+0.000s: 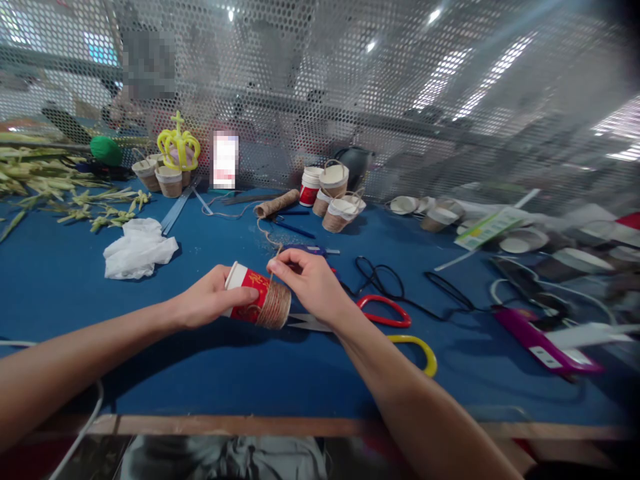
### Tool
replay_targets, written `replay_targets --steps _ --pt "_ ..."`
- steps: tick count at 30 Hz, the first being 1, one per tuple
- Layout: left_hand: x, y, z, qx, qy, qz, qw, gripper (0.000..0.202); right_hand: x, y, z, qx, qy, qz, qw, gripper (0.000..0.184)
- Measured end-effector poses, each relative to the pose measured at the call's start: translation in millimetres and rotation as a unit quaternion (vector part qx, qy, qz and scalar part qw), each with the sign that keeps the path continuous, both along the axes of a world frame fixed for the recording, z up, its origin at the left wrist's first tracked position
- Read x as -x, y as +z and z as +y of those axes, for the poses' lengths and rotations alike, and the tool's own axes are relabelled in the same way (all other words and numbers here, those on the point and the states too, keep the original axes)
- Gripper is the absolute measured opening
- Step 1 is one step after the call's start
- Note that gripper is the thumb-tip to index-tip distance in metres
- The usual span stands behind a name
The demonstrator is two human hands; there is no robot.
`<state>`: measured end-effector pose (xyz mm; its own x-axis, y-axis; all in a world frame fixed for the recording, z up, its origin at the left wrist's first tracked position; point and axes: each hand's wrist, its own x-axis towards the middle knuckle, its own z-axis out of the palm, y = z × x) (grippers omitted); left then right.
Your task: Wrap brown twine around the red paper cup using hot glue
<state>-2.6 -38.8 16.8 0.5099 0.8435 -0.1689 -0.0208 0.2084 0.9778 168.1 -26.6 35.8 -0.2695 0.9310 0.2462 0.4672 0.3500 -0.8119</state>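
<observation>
My left hand (215, 297) is closed around a red and white paper cup (243, 283), tilted on its side with its rim to the left. Jute twine (273, 305) is wound in tight rows round the cup's base end. Thumb and finger of my right hand (305, 277) pinch the loose twine beside the cup. From there the strand runs back to a roll of twine (277, 204) lying on the table. Under my right wrist lie scissors (384, 311) with one red and one yellow handle. A blue glue gun (303, 250) is partly hidden behind my right hand.
Several twine-wrapped cups (341, 212) stand at the back, with more along the right. A crumpled white cloth (139, 248) lies left. Black cable (383, 277) and a purple power strip (545, 340) are on the right. A perforated metal screen (300, 87) borders the blue table (210, 380).
</observation>
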Motion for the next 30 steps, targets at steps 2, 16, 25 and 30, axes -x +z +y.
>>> replay_targets --steps 2,16,25,30 --pt "1 0.4 0 -0.010 -0.004 0.002 1.000 0.020 0 0.8 -1 0.007 0.000 0.000 1.000 0.016" --pt "0 4.8 -2 -0.048 -0.010 0.023 0.999 0.017 -1 0.2 -2 0.025 0.017 -0.002 1.000 0.018" --pt "-1 2.2 1 0.022 0.026 -0.039 0.999 0.016 -4 -4.0 6 0.025 -0.003 -0.036 0.999 0.023" --pt "-4 3.6 13 0.096 0.158 -0.103 0.977 0.015 -3 -5.9 5 -0.044 -0.073 -0.016 0.996 0.026"
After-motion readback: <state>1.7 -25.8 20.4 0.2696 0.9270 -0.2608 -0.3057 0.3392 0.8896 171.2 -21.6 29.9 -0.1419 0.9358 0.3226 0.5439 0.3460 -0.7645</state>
